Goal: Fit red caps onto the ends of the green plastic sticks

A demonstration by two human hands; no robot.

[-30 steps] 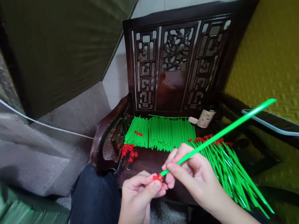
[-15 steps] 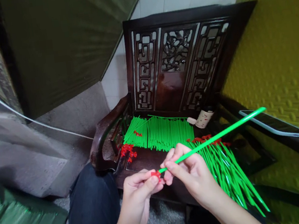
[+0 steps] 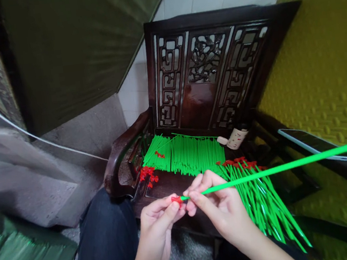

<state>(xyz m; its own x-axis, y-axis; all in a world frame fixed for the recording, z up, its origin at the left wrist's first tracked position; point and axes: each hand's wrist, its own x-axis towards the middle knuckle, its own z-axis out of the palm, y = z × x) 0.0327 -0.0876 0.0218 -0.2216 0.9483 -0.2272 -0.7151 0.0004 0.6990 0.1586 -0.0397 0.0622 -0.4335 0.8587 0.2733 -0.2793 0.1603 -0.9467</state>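
Note:
My right hand pinches a long green plastic stick near its left end; the stick runs out to the right, nearly level. My left hand pinches a small red piece at the stick's tip. Both hands hover over the front edge of a dark carved wooden chair. On the seat lie a pile of plain green sticks, a fanned heap of green sticks with red tips, and loose red pieces.
A small white bottle lies at the back of the seat. A phone or tablet rests on the right armrest, beside a yellow-green bumpy mat. Green cloth hangs at left; a white cable crosses the concrete.
The green stick's far end has swung down and to the right, from pointing upward to nearly level. Both hands stay pinched at its left tip.

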